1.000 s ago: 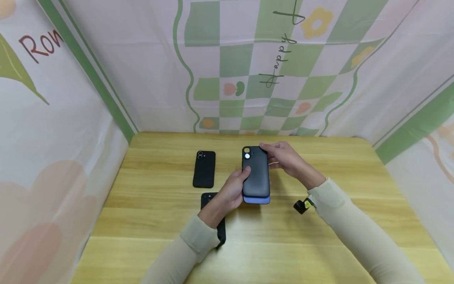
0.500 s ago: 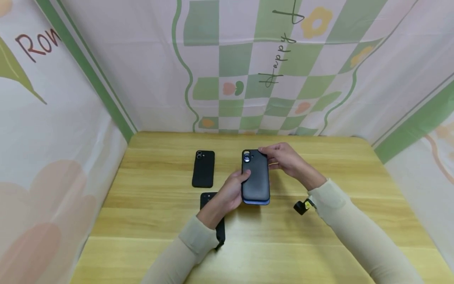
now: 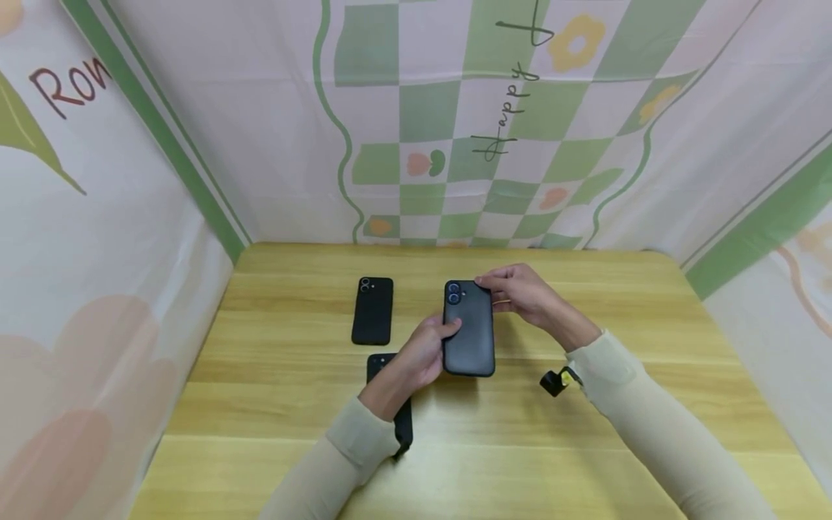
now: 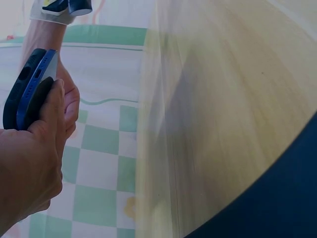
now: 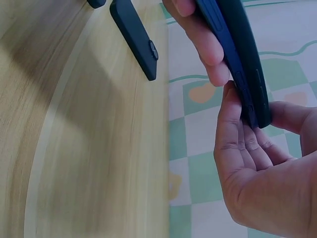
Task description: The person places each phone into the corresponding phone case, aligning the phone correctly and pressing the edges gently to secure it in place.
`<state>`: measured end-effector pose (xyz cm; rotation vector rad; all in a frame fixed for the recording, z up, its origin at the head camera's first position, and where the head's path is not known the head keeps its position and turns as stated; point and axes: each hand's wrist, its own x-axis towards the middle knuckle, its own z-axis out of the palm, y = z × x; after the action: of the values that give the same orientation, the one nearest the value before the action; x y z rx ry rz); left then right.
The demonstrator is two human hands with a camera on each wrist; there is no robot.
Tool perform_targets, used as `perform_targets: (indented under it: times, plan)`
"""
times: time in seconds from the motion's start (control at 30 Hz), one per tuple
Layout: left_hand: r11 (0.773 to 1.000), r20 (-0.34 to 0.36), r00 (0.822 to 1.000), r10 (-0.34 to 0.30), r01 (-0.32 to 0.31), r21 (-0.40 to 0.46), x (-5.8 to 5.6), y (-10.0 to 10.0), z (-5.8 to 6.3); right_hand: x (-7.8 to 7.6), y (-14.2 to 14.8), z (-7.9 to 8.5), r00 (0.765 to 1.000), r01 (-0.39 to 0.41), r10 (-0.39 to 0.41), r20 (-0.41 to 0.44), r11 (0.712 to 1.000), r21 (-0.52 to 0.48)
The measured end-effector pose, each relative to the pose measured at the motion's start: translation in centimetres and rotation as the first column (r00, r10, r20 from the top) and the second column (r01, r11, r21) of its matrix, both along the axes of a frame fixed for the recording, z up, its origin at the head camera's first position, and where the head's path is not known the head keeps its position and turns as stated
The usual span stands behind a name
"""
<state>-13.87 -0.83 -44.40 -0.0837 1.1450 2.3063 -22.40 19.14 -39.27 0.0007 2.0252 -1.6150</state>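
A black phone case (image 3: 474, 339) lies over the back of a blue phone (image 4: 37, 82), both held up above the table. My left hand (image 3: 425, 350) grips the pair along the left side, its thumb across the case's back. At the top right corner my right hand (image 3: 516, 292) pinches them between thumb and fingers. In the head view the phone's camera lenses show in the case's cutout. Both wrist views show the case (image 5: 247, 59) and the phone's edge side by side, with the case not fully around that edge.
A black phone (image 3: 373, 310), camera side up, lies on the wooden table (image 3: 292, 404) left of my hands. Another dark phone (image 3: 404, 415) lies partly under my left wrist. A patterned curtain (image 3: 422, 115) rises behind the table's back edge.
The case has slid down over the phone, covering the blue strip at the bottom. The lenses have come into the camera cutout. Both hands keep their hold.
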Motion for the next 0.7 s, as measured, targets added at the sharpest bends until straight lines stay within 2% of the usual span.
perform_targets:
  times: [0.4, 0.7]
  plan:
    - [0.999, -0.014, 1.000, -0.009, 0.009, -0.041, -0.02, -0.12, -0.36, -0.01, -0.33, 0.05, 0.999, -0.040, 0.041, -0.031, 0.999, 0.025]
    - [0.998, -0.026, 0.999, -0.035, 0.033, -0.054, 0.14, -0.32, -0.11, -0.09, -0.31, -0.24, 1.000, -0.015, 0.015, 0.006, 0.999, 0.030]
